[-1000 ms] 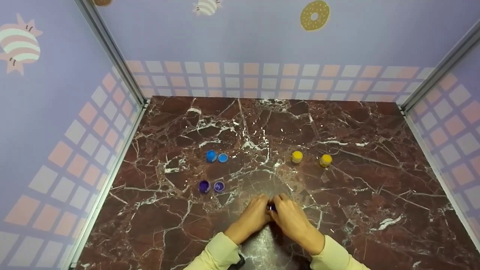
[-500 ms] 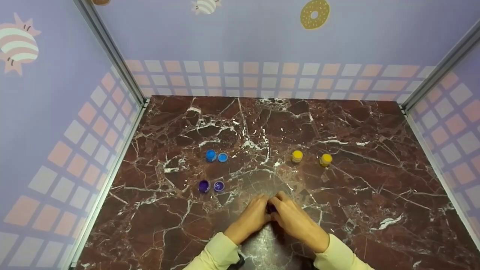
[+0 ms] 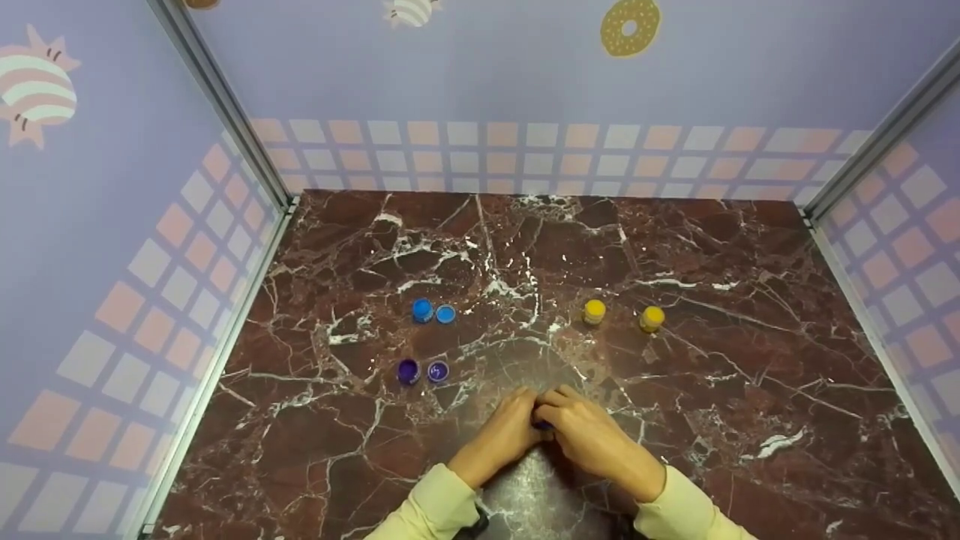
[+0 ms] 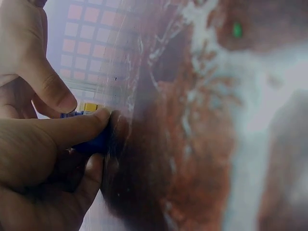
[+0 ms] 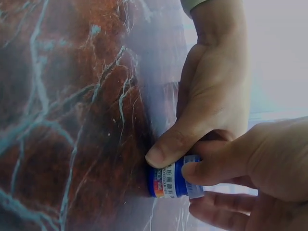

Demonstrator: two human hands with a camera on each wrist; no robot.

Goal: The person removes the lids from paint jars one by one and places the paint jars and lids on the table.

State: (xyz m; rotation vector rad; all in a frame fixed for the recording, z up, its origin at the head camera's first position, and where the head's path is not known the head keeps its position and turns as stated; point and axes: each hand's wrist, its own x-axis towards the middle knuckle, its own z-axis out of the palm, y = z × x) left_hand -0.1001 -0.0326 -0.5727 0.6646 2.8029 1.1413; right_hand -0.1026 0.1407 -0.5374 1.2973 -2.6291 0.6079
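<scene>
the fingers of my left hand (image 3: 504, 431) pinch the body of a dark-blue jar (image 5: 181, 185), and those of my right hand (image 3: 589, 439) pinch its pale cap (image 5: 195, 189). the jar is upright, low at the counter (image 3: 322, 465). left of my hands, a purple jar (image 3: 408, 372) has a purple lid (image 3: 438, 372) just beside it; beyond those sit a light-blue jar (image 3: 422, 310) and light-blue lid (image 3: 445, 313). 2 yellow jars (image 3: 594, 312) stand to the right.
</scene>
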